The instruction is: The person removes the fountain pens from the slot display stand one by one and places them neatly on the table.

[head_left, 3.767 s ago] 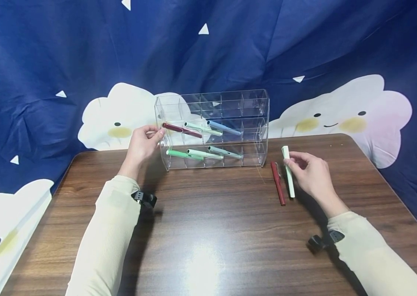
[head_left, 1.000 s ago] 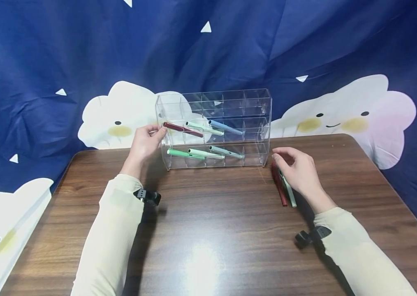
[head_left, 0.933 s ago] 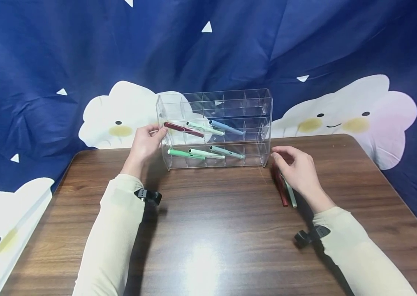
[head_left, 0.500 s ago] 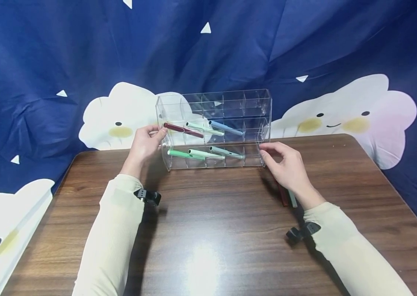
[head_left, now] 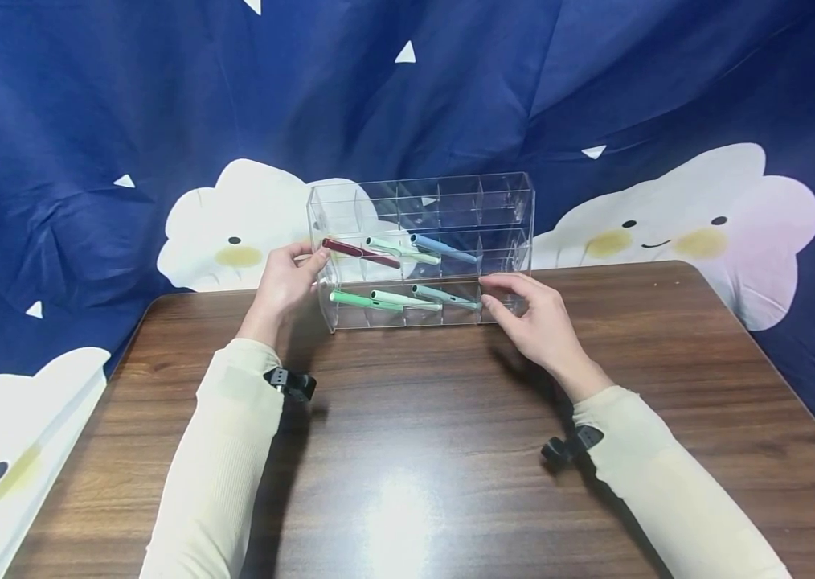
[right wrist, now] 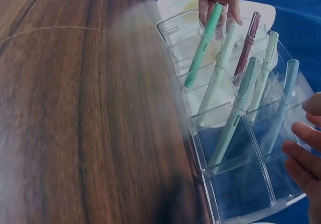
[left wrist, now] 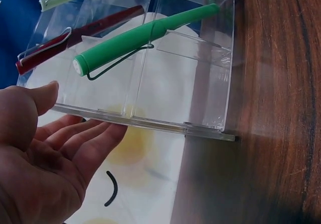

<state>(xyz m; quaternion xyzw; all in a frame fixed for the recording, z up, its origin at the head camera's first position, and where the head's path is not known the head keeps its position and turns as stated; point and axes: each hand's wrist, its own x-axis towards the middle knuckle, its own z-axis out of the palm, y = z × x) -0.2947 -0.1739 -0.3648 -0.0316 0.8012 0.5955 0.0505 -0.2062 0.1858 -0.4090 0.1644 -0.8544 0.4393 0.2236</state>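
Note:
A clear pen organizer (head_left: pixel 501 213) in tiers of compartments stands at the table's back. My left hand (head_left: pixel 283 281) grips its left side wall, thumb at the front and fingers behind. The middle tier holds a dark red pen (head_left: pixel 360 252), a pale green pen (head_left: pixel 402 250) and a blue pen (head_left: pixel 444 248). Below them sit a bright green pen (left wrist: pixel 120 43), a mint pen (head_left: pixel 405 301) and a grey-green pen (right wrist: pixel 233 126). My right hand (head_left: pixel 534 322) is at the lower tier's right part, thumb and forefinger apart, fingertips close by the grey-green pen's lower end.
The brown wooden table (head_left: pixel 393 418) extends in front of the organizer. A blue curtain (head_left: pixel 407 96) with white clouds hangs behind it. A small black wrist camera (head_left: pixel 559 452) sits below my right wrist.
My right hand let go of a pale green pen beside a red one on the table, then moved left to the organizer. Those two pens no longer show. My left hand stays put.

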